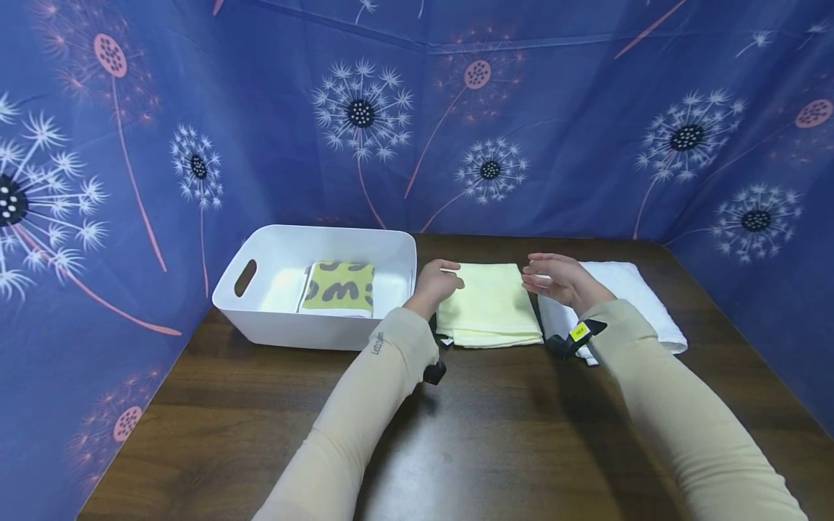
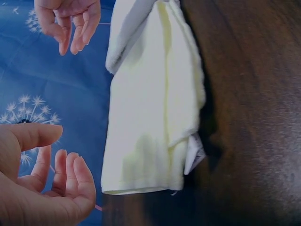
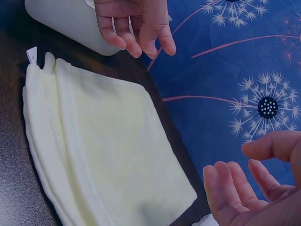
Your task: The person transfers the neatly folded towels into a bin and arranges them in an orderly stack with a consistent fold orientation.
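A pale yellow towel (image 1: 490,304), folded into a layered rectangle, lies on the table between my two hands. My left hand (image 1: 435,284) hovers by its left edge, fingers loosely bent and holding nothing. Over its right edge, near the white towel, my right hand (image 1: 562,278) is raised with relaxed, slightly curved fingers and an empty palm. In the left wrist view a small white tag (image 2: 194,153) pokes out from the folds of the yellow towel. The right wrist view shows the towel's stacked layers (image 3: 44,117) along one side.
Left of the yellow towel stands a white plastic bin (image 1: 326,331) with a folded green-and-grey patterned cloth (image 1: 339,287) inside. A white towel (image 1: 641,307) lies to the right, partly behind my right hand. A blue dandelion-print curtain (image 1: 573,145) hangs behind the brown wooden table (image 1: 260,427).
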A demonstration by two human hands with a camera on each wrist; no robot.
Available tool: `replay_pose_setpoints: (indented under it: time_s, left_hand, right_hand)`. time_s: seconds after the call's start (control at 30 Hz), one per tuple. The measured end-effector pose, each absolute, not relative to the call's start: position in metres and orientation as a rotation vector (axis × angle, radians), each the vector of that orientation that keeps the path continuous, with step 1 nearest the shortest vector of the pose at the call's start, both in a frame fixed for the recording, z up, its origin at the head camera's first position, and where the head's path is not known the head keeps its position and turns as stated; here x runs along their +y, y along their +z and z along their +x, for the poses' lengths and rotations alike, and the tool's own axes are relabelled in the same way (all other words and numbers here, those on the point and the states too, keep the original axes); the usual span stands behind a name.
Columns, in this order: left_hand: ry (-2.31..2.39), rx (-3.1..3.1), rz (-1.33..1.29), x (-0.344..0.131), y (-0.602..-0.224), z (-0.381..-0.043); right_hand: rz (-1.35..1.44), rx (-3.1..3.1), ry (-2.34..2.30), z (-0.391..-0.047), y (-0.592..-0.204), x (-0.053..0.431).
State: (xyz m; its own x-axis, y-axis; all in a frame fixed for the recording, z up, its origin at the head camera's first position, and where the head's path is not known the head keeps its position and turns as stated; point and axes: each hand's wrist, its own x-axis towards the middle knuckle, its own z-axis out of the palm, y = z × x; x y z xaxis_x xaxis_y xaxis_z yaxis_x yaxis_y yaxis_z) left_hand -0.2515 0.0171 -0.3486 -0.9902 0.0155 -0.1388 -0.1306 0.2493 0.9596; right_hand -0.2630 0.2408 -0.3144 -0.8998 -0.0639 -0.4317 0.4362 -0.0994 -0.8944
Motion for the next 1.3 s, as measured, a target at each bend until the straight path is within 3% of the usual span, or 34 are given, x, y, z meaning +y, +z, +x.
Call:
replay_pose_setpoints:
  time_s: [1.3]
  left_hand:
    - [1.743,2.513,-0.253,0.019,-0.377,-0.249]
  right_hand:
    - [0.469,1.873,-1.997,-0.262,-0.345,0.251]
